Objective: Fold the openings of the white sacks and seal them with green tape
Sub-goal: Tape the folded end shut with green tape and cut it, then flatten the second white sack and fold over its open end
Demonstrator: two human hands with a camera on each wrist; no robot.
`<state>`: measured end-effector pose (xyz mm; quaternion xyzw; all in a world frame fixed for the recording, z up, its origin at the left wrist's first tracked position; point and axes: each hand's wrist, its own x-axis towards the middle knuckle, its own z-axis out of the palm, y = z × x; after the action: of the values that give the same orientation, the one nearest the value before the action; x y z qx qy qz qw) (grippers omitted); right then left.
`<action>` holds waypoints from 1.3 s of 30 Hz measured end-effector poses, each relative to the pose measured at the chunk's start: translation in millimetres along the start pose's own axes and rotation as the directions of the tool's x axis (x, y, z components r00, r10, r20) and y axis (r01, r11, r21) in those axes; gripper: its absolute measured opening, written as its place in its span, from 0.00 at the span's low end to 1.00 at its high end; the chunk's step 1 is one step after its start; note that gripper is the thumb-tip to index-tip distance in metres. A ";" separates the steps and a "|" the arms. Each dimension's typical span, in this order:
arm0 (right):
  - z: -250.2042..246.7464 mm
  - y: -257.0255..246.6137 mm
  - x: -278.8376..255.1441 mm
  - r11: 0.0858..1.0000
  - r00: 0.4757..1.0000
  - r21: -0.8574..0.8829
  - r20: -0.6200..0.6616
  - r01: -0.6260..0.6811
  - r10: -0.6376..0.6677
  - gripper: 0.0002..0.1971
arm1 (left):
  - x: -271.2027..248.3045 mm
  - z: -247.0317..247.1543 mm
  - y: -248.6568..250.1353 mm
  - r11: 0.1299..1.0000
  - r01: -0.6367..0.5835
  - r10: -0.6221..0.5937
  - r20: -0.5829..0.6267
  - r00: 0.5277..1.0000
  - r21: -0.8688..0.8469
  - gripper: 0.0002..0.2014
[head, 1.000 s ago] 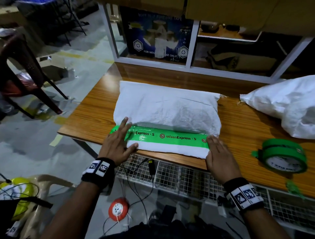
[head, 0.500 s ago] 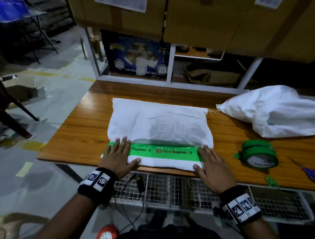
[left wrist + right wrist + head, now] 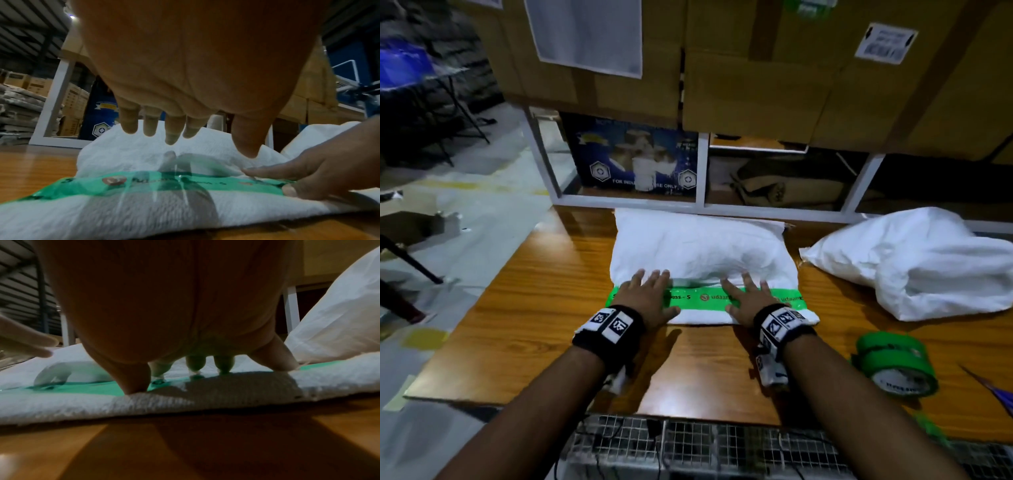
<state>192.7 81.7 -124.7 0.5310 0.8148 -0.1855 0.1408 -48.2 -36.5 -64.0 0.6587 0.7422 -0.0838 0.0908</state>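
Observation:
A white sack (image 3: 702,253) lies flat on the wooden table (image 3: 544,308), its folded near edge crossed by a strip of green printed tape (image 3: 709,297). My left hand (image 3: 645,294) lies flat on the tape's left part, fingers straight and spread; in the left wrist view those fingers (image 3: 170,129) hover just over the sack (image 3: 144,152). My right hand (image 3: 748,298) presses flat on the tape right of centre, and its fingertips (image 3: 133,382) touch the green tape (image 3: 98,388). A second, crumpled white sack (image 3: 914,260) lies at the right.
Rolls of green tape (image 3: 897,363) sit stacked on the table's right near edge, with a blue-purple object (image 3: 996,390) beyond them. A white shelf frame (image 3: 702,171) with cardboard boxes (image 3: 756,68) rises behind the sack. A wire basket (image 3: 688,445) hangs under the table's front.
The sack has slid away from the table's front edge toward the shelf. Both hands moved inward along the tape, the right one from its right end toward the middle.

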 end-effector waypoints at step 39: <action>-105.1 320.8 -58.6 0.905 0.944 -0.409 -0.327 -0.115 -0.028 0.49 | 146.3 9.9 206.9 0.979 0.179 -0.169 0.094 0.981 -0.102 0.31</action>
<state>506.8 199.4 -55.1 0.5292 0.8353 0.0888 0.1199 140.5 126.4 -110.5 0.5810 0.7959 -0.0784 0.1508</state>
